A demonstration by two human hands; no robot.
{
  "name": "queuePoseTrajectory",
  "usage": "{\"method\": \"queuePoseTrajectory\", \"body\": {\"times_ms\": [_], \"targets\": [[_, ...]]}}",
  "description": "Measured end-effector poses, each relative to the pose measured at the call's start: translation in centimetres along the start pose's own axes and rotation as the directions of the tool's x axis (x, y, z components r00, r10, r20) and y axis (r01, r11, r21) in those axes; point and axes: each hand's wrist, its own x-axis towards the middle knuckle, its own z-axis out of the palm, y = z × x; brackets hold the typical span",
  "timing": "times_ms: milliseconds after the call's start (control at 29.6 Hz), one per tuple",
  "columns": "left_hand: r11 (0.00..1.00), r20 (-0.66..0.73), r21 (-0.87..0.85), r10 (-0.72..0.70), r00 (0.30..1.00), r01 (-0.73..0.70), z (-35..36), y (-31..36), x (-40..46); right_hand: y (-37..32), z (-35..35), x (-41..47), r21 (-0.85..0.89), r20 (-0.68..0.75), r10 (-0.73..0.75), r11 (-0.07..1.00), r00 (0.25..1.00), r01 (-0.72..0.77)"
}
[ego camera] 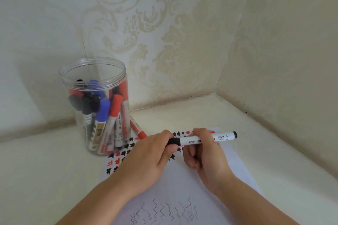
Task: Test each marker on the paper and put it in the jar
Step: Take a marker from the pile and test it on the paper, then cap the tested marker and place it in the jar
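Observation:
I hold a white marker (203, 139) with black ends level above the paper (182, 184). My left hand (150, 159) grips its black cap end. My right hand (204, 155) wraps around the white barrel. The paper carries red and black marks at its far end and thin wavy lines near me. A clear plastic jar (95, 104) stands open at the left, holding several red, blue and black markers. A red marker (138, 129) lies on the table just right of the jar.
The cream table (45, 170) meets patterned wallpaper walls (182, 33) in a corner at the back and right. The jar's base overlaps the far left corner of the paper.

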Motion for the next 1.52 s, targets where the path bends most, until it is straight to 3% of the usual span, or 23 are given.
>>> {"method": "queuePoseTrajectory", "body": {"times_ms": [67, 202, 304, 371, 472, 574, 675, 742, 810, 979, 1080, 1181, 1350, 1417, 1518], "targets": [[1.000, -0.030, -0.026, -0.018, 0.999, 0.017, 0.2, 0.3, 0.0, -0.2, 0.1, -0.1, -0.004, -0.005, 0.009, 1.000, 1.000, -0.009], [0.964, -0.232, -0.262, -0.105, 0.967, 0.042, -0.4, 0.9, 0.3, -1.6, 0.1, -0.6, -0.132, 0.104, -0.028, 0.990, 0.994, 0.042], [0.908, -0.401, -0.416, -0.126, 0.907, -0.058, -2.6, 1.5, 0.6, -2.7, -0.1, -0.8, -0.088, 0.121, -0.048, 0.994, 0.992, 0.059], [0.879, -0.552, -0.443, -0.114, 0.826, -0.174, -4.9, 2.2, 1.0, -3.2, -0.3, -0.5, -0.104, 0.058, -0.053, 0.993, 0.997, 0.059], [0.907, -0.768, -0.294, -0.037, 0.640, -0.300, -8.7, 3.3, 1.3, -3.7, -0.1, 0.2, -0.217, -0.001, -0.077, 0.973, 0.997, 0.075], [0.941, -0.879, -0.096, 0.072, 0.471, -0.324, -12.3, 4.2, 1.2, -3.8, 0.7, 0.8, -0.239, -0.011, -0.089, 0.967, 0.996, 0.084], [0.967, -0.903, 0.046, 0.147, 0.405, -0.249, -15.4, 4.2, 1.2, -3.5, 1.7, 1.4, -0.233, -0.003, -0.084, 0.969, 0.996, 0.081], [0.985, -0.872, 0.115, 0.162, 0.462, -0.128, -16.7, 3.8, 1.5, -3.3, 2.5, 1.9, -0.235, 0.009, -0.081, 0.969, 0.997, 0.081], [0.985, -0.801, 0.171, 0.137, 0.583, 0.004, -16.9, 3.0, 1.8, -3.0, 3.3, 2.4, -0.249, 0.011, -0.077, 0.965, 0.997, 0.077], [0.945, -0.609, 0.238, -0.036, 0.793, 0.226, -15.7, 1.0, 1.7, -2.2, 4.5, 3.2, -0.282, 0.028, -0.055, 0.957, 0.998, 0.061], [0.866, -0.415, 0.395, -0.131, 0.900, 0.308, -15.4, -0.1, 1.8, -1.9, 4.7, 3.4, -0.294, 0.031, -0.052, 0.954, 0.998, 0.059], [0.863, -0.410, 0.403, -0.126, 0.903, 0.303, -15.2, -0.6, 1.7, -1.9, 4.4, 3.6, -0.287, 0.028, -0.057, 0.956, 0.998, 0.063], [0.938, -0.531, 0.347, 0.192, 0.825, 0.006, -13.6, 0.4, 1.2, -2.6, 3.3, 3.8, -0.257, 0.001, -0.085, 0.963, 0.996, 0.083], [0.965, -0.468, 0.244, 0.206, 0.859, -0.099, -11.9, 1.0, 1.4, -3.0, 2.4, 3.8, -0.254, -0.018, -0.103, 0.963, 0.994, 0.095], [0.979, -0.235, 0.154, 0.164, 0.958, -0.130, -8.4, 1.1, 1.6, -3.1, 0.6, 3.8, -0.349, -0.060, -0.144, 0.930, 0.988, 0.115]]}}
